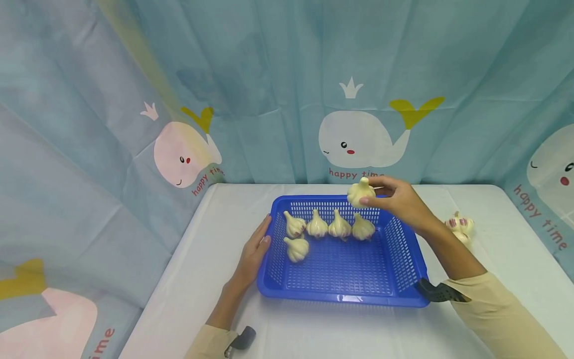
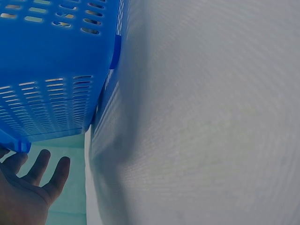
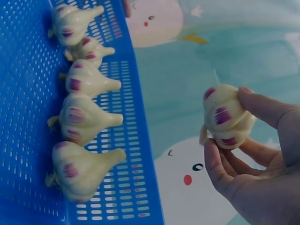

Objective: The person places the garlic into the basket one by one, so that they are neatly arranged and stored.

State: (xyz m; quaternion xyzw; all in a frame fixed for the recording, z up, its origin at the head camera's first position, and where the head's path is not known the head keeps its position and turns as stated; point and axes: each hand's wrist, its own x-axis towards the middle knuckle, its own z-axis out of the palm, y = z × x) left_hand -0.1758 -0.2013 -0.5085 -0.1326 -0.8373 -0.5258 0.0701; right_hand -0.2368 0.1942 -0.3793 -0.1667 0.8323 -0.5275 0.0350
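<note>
- We see a garlic bulb (image 1: 360, 195) pinched between the thumb and fingers of the right hand (image 1: 400, 200); in the head view it overlaps the far rim of the blue basket (image 1: 341, 300), right of its middle.
- Its stem points upward in that view, the long axis nearly upright with a slight lean to the right.
- Inside the basket we find a far row of four bulbs (image 1: 339, 226), most stems turned toward the far wall, and a fifth bulb (image 1: 297, 250) nearer the person, its stem pointing left.
- The left hand (image 1: 252, 253) rests against the basket's left rim; the left wrist view shows us its fingers straight and spread.
- In the right wrist view alone we note purple patches on the held bulb and a gap between it and the basket.
- Only the head view gives us the outer bulbs (image 1: 460, 225) on the desk (image 1: 213, 239), beside the right forearm (image 1: 455, 249).
- Lattice floor lies exposed before and right of the basket's bulbs; the desk extends past both side rims, its far edge meeting the whale-print curtain (image 1: 269, 99).
</note>
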